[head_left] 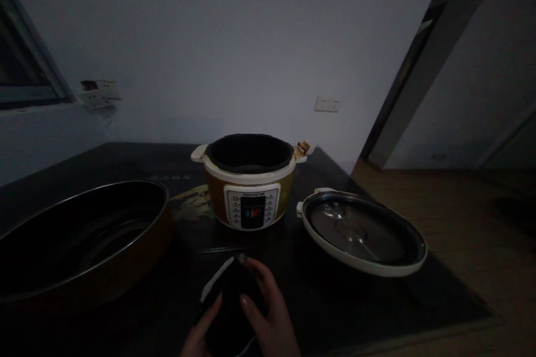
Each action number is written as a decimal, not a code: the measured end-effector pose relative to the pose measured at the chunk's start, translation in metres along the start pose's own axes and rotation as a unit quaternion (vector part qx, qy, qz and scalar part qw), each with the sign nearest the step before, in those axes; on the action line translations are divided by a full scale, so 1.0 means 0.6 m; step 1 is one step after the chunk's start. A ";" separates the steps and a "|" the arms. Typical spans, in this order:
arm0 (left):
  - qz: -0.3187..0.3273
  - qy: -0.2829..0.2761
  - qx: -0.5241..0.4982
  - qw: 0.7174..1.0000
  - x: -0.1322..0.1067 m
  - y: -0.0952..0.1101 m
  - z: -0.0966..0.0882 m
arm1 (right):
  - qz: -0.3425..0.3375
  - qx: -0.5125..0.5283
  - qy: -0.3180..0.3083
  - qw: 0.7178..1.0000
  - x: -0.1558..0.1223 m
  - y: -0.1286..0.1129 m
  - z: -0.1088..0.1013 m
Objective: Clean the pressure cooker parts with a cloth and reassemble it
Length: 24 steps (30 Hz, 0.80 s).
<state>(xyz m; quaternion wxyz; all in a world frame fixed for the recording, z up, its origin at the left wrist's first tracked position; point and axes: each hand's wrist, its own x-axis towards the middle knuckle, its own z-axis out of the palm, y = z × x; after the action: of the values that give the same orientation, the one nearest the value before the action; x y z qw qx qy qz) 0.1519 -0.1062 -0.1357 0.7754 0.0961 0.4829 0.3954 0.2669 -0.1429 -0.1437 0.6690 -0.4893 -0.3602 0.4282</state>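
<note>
Low in the middle of the head view, my left hand [201, 330] and my right hand [274, 312] both grip a black piece [230, 304] with a whitish strip along its upper left edge. It looks like folded cloth, but the dimness hides its exact kind. My thumbs press on its near face, and the right fingers curl around its far corner. Beyond it stands a pressure cooker [218, 201] with a white control panel and its dark inner pot [251, 164] showing, uncovered. To the right lies its round lid [360, 228], inner side up.
A large deep pan [163, 223] fills the left of the dark table [326, 312]. Wall sockets [327, 104] are behind the cooker. Another socket block [98, 95] sits by the window. The wooden floor [473, 245] lies beyond the table's right edge.
</note>
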 end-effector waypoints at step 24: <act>-0.118 -0.140 0.019 0.983 0.021 -0.070 0.281 | -0.204 0.028 0.499 0.842 0.006 -0.172 -0.399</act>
<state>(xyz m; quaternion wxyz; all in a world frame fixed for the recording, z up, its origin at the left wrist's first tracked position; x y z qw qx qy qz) 0.3154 -0.0863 -0.0795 0.8746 0.1079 0.3850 0.2743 0.5069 -0.2384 -0.1070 0.8438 -0.5335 -0.0567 -0.0101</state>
